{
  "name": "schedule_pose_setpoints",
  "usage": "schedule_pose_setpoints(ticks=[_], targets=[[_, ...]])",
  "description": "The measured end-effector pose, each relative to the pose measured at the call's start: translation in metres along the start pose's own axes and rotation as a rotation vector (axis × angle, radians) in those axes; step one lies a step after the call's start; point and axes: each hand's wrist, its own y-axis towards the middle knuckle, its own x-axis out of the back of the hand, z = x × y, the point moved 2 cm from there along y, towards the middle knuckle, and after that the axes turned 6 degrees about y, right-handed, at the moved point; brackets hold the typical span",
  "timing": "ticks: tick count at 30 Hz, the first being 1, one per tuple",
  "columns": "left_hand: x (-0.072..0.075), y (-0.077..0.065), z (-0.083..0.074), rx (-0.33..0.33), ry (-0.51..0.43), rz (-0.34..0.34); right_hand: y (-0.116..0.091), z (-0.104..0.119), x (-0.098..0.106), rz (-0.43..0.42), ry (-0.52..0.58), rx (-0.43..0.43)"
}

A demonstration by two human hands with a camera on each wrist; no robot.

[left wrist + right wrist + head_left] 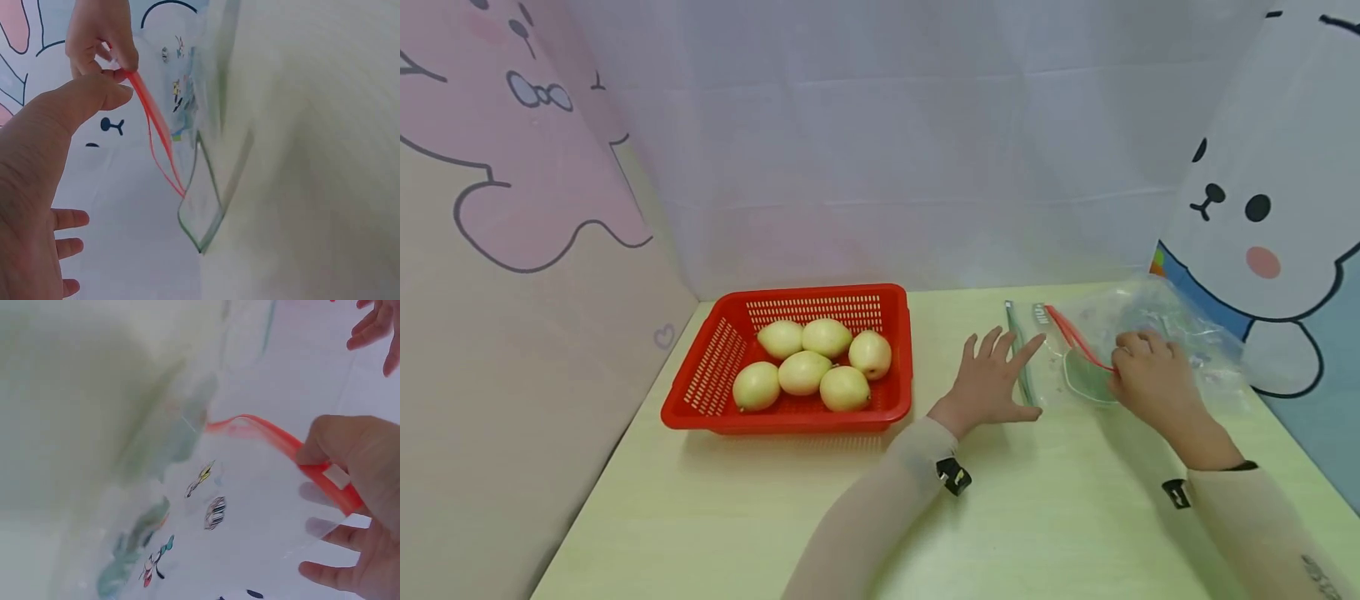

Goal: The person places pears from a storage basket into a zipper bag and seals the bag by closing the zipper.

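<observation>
My right hand (1157, 387) pinches the red zip edge of a clear zip bag (250, 487) at the table's right side. Small printed figures show on its film, and a white slider (337, 477) sits on the red strip (269, 432) by the thumb. Fingers show through and behind the film. My left hand (988, 383), spread and holding nothing, hovers left of the bag. Close to its fingertips lies a green zip strip (1019, 354) on clear film. A green-edged opening (200, 206) stands under the red strip in the left wrist view.
A red plastic basket (790, 423) left of my hands holds several pale yellow-green fruits (805, 372). Printed cloth walls (880, 167) stand behind and beside the light wooden table (1000, 517). More crumpled clear film (1213, 333) lies at the back right.
</observation>
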Motion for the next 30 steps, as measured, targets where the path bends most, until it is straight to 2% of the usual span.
schedule_pose_setpoints(ticks=[2, 4, 7, 13, 19, 24, 30], targets=[[0.010, 0.006, 0.005, 0.003, 0.002, -0.038, 0.008, -0.006, 0.007, -0.178, -0.029, 0.068], [0.022, 0.012, 0.010, 0.009, -0.007, -0.091, 0.018, -0.012, 0.017, -0.319, -0.046, 0.105], [0.041, 0.021, 0.019, 0.020, -0.019, -0.175, 0.035, -0.017, 0.033, -0.461, -0.074, 0.123], [0.078, 0.030, 0.041, 0.032, -0.055, -0.332, 0.067, -0.012, 0.069, -0.570, -0.039, 0.120], [0.106, 0.025, 0.062, -0.006, -0.083, -0.479, 0.090, 0.014, 0.099, -0.661, 0.029, 0.179], [0.120, 0.013, 0.067, -0.106, -0.128, -0.619, 0.101, 0.039, 0.115, -0.683, 0.097, 0.234], [0.124, -0.007, 0.064, -0.188, -0.176, -0.799, 0.105, 0.067, 0.118, -0.750, 0.174, 0.296]])
